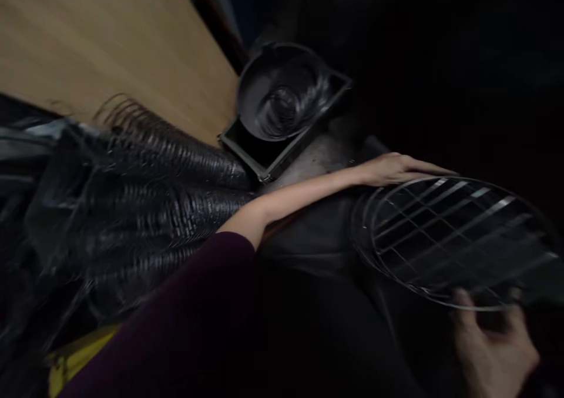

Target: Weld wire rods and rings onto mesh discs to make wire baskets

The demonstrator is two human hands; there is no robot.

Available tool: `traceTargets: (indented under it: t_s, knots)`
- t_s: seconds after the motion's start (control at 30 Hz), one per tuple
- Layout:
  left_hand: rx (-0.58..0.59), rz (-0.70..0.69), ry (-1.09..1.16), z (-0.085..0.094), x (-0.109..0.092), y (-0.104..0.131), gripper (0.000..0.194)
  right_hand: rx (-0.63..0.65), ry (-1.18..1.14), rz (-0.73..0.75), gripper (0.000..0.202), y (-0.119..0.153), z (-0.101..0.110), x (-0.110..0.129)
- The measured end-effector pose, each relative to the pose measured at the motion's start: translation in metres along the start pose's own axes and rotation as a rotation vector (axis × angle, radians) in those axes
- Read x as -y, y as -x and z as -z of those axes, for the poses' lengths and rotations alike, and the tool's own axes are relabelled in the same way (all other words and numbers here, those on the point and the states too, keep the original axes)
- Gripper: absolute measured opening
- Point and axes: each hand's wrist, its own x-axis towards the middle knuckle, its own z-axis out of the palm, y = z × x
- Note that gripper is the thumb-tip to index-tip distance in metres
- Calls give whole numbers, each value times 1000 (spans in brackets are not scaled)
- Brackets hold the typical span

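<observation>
A round wire grid [445, 233] with a thin metal rim lies at the right, over what looks like a stack of similar rings. My left hand [392, 169] reaches across to its far edge, the fingers stretched along the rim. At the near edge, my right hand [493, 351] grips the rim, thumb and fingers on either side of a gap. Motion blurs the grid and my right hand.
Bundles of dark wire rings [154, 210] fill the left. A round container [264, 101] with coiled wire rests on a square-edged dark box [264, 171]. Behind is a tan board [118, 45]; something yellow [81, 357] is at lower left.
</observation>
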Motion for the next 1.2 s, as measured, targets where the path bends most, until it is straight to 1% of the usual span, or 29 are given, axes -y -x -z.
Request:
traceTargets:
  t_s: [0.07,0.13,0.2,0.23,0.3,0.33,0.4,0.43,0.47,0.53,0.57,0.63,0.7,0.77,0.83,0.9,0.93,0.97,1.0,1.03,1.07,1.1,1.13,1.17,1.2]
  knots:
    - [-41,17,12,0,3,5,36,-131,-150,26,67,12,-12,12]
    - [-75,70,9,-2,-1,11,34,-221,-228,71,57,24,-23,15]
    - [-78,99,15,-3,-7,15,33,-283,-202,73,50,34,-30,8]
    - [-78,98,19,-3,-9,16,33,-288,-160,81,49,38,-31,3]
    - [-74,86,16,-3,-8,16,34,-225,-55,110,56,43,-28,-6]
    - [-70,76,13,-2,-6,15,35,-149,6,112,63,45,-25,-8]
    - [-83,57,19,-3,-1,13,34,13,109,58,85,48,-19,-5]
    - [-95,43,34,-4,2,11,34,69,137,14,96,49,-18,-1]
    - [-110,33,50,-5,4,10,34,98,149,-31,105,49,-18,2]
    - [-146,21,74,-8,10,7,33,72,103,-90,110,48,-26,7]
    - [-159,21,75,-10,14,5,32,29,53,-76,109,47,-33,7]
    - [-190,3,94,-13,23,1,32,-54,-36,15,106,42,-48,3]
    - [-226,-22,126,-13,31,-3,35,-101,-67,117,106,40,-62,-2]
    - [-244,-32,128,-11,32,-6,42,-106,-67,136,107,42,-69,-2]
    - [-246,-21,92,-6,24,-6,50,-98,-96,106,108,47,-68,2]
    - [-234,19,51,4,16,-3,50,-60,-173,114,104,46,-58,3]
    - [-227,53,44,10,14,-2,45,-38,-224,137,99,42,-49,0]
    - [-215,84,62,18,13,-3,39,-30,-274,157,92,35,-37,-8]
    - [-219,116,129,26,15,-6,36,-57,-310,163,81,25,-22,-20]
    - [-179,130,218,34,17,-12,39,-127,-323,146,70,13,-5,-36]
    - [-104,134,266,41,18,-20,46,-229,-308,98,59,-2,14,-55]
    - [-25,157,270,45,18,-30,52,-347,-258,28,49,-18,33,-77]
    - [62,183,232,47,15,-39,59,-414,-180,-51,44,-36,50,-99]
    - [142,212,159,46,10,-48,63,-420,-89,-139,41,-54,63,-120]
    - [208,242,77,44,3,-55,65,-354,4,-209,38,-72,71,-138]
